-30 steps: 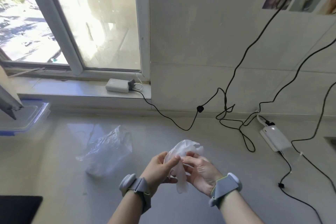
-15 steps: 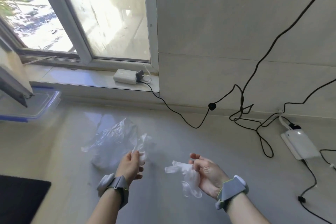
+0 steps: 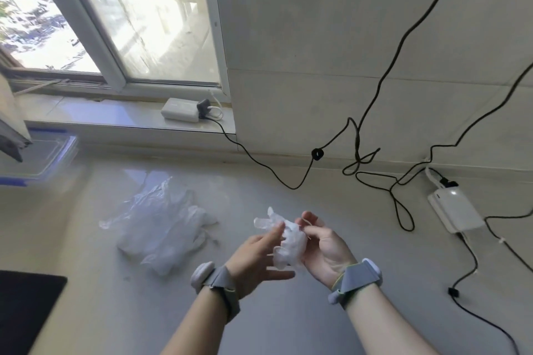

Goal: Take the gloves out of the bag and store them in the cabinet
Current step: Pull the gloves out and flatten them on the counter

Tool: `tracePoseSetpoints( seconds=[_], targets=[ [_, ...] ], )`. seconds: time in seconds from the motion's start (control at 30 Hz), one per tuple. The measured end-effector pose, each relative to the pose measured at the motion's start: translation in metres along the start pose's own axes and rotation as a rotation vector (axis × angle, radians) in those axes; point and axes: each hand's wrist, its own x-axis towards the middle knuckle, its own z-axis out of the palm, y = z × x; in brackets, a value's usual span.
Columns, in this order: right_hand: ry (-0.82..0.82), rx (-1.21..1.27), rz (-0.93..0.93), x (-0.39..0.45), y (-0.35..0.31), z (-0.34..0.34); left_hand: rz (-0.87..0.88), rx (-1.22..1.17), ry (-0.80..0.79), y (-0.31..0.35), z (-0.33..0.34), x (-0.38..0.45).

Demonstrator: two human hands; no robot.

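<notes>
1. Two hands meet at lower centre of the frame: right hand point(image 3: 323, 248) with fingers pinched on a crumpled translucent white disposable glove bundle point(image 3: 290, 242); left hand point(image 3: 255, 256) with fingers spread, touching its side.
2. Left of them, on the pale glossy bench point(image 3: 360, 311): clear crinkled plastic bag point(image 3: 155, 228), more gloves apparently spilling out.
3. Best gathered tight, loose glove fingers tucked in, before seeking the cabinet, not in view.

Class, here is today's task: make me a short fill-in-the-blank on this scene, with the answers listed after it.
1. The bunched gloves are held in the ___ hand.
2. The clear plastic bag lies on the counter to the ___ of both hands.
3. A white charger sits on the ___ sill.

Answers: right; left; window
</notes>
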Motion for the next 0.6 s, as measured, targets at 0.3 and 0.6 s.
tracePoseSetpoints(
  seconds=[0.3,0.6],
  targets=[
    [-0.078,-0.540,-0.016,-0.025,-0.003,-0.015,0.172,0.138,0.125,-0.005,0.016,-0.003],
    [0.054,-0.591,-0.042,-0.026,0.003,-0.007,0.171,0.077,0.131,0.000,0.005,-0.025]
  ],
)
